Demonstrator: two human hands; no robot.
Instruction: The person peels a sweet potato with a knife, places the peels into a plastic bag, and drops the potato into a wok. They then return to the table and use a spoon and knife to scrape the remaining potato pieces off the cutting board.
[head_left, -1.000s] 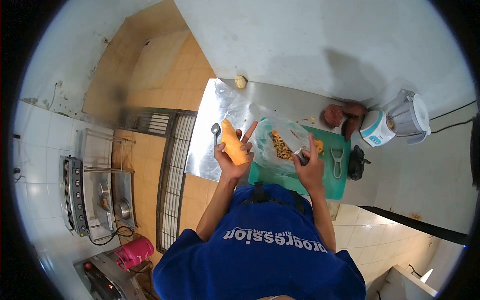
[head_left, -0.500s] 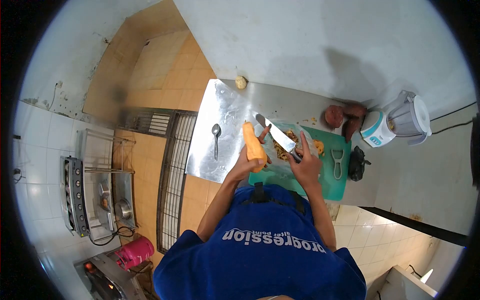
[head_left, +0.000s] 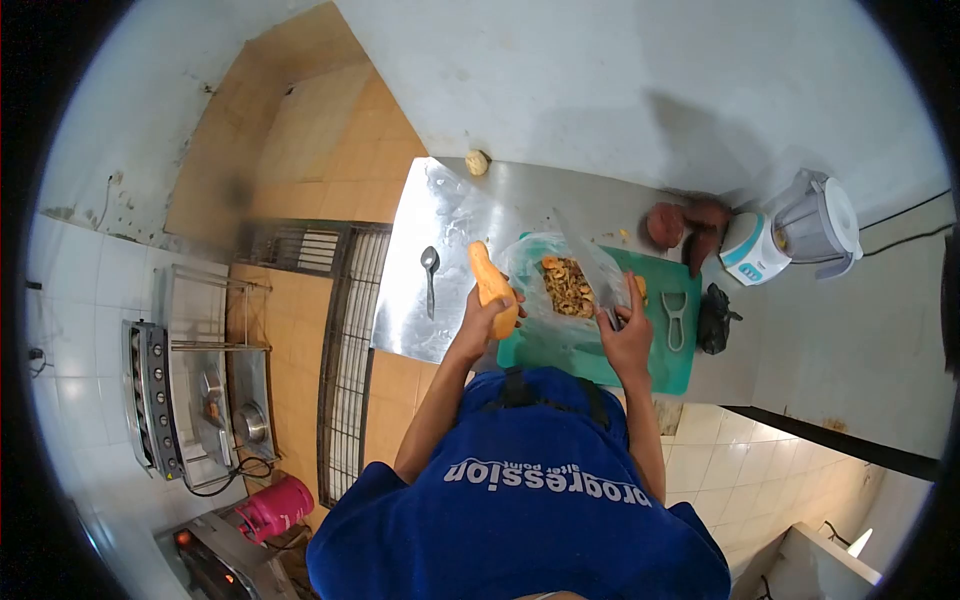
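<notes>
My left hand is wrapped round the lower part of a peeled orange sweet potato, which points up and away from me. My right hand grips the dark handle of a kitchen knife, its index finger stretched along the side and the broad blade pointing away. Between the hands, a clear plastic bag with brownish peelings lies on a green cutting board. Right of the knife hand, a peeler rests on the board, and orange pieces are partly hidden behind my fingers.
A spoon lies on the steel table at left. A pale round item sits by the wall. Reddish unpeeled sweet potatoes, a blender and a black plastic bag stand right of the board.
The knife has moved right, away from the sweet potato, and its blade has turned to point more steeply away from me. My left hand has shifted slightly left with the sweet potato.
</notes>
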